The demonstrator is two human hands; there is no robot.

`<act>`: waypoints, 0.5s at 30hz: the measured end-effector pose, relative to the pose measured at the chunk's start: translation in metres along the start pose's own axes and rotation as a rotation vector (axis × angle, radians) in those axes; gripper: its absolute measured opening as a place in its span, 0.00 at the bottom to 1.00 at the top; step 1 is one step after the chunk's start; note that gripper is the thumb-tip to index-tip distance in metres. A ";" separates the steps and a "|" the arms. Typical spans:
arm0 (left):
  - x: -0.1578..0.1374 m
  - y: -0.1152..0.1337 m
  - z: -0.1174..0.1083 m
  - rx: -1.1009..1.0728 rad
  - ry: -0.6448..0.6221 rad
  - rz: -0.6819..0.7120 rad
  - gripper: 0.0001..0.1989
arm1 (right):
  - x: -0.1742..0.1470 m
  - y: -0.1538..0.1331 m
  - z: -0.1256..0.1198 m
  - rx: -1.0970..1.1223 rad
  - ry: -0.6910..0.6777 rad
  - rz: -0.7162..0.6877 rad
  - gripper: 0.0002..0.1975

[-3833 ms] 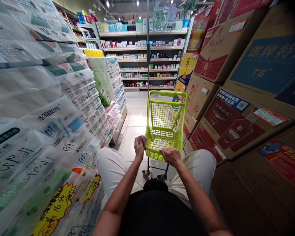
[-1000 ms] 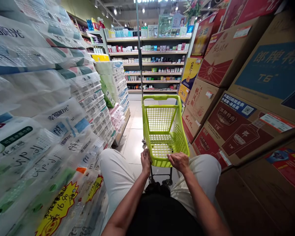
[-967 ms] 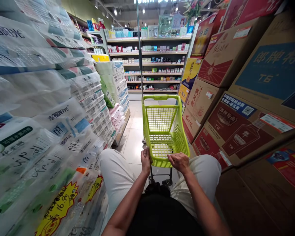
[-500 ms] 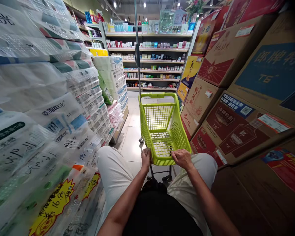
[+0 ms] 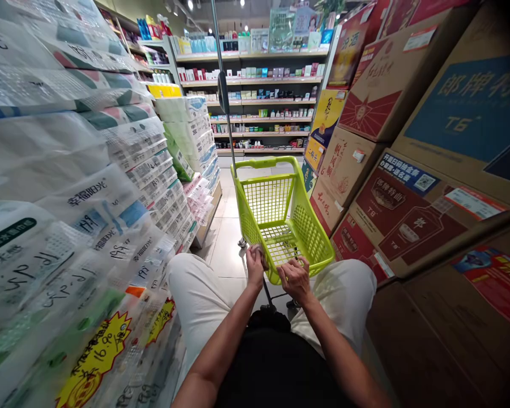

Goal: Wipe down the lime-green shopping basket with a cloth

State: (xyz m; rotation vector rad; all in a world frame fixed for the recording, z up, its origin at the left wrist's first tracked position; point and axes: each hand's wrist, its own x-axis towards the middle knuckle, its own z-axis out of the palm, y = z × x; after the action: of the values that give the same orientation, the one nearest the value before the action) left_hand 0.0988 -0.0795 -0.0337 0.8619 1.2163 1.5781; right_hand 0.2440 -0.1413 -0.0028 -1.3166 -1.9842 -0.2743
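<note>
A lime-green plastic shopping cart (image 5: pixel 266 204) with lattice walls stands tilted between my knees, its basket open at the top. My left hand (image 5: pixel 255 267) is closed at the near left corner of the basket. Between its fingers and the wall shows a pale crumpled piece that looks like a cloth (image 5: pixel 261 254). My right hand (image 5: pixel 295 279) is closed over the near rim, with the fingers curled over the edge. The basket floor shows only its grid. A grey pole (image 5: pixel 223 90) with a dark grip rises from the cart's far left corner.
Stacked packs of tissue paper (image 5: pixel 140 147) line the left side, with yellow price signs (image 5: pixel 96 354) low down. Cardboard cartons (image 5: pixel 391 209) are piled on the right. Shelves of small boxed goods (image 5: pixel 255 82) stand across the far end, beyond the tiled floor (image 5: pixel 225 226).
My right hand has moved left along the near rim, and my left hand slightly up. The basket has turned a little, its far end shifting left; the pole leans more to the left.
</note>
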 end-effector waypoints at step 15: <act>0.027 0.016 0.011 -0.184 -0.029 0.148 0.20 | -0.002 -0.001 0.004 0.062 0.081 -0.027 0.14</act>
State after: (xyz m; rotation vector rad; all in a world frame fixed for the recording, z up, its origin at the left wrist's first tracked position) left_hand 0.0965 -0.0511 -0.0159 0.8679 0.9872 1.7594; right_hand 0.2420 -0.1407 -0.0071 -1.2221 -1.9283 -0.2730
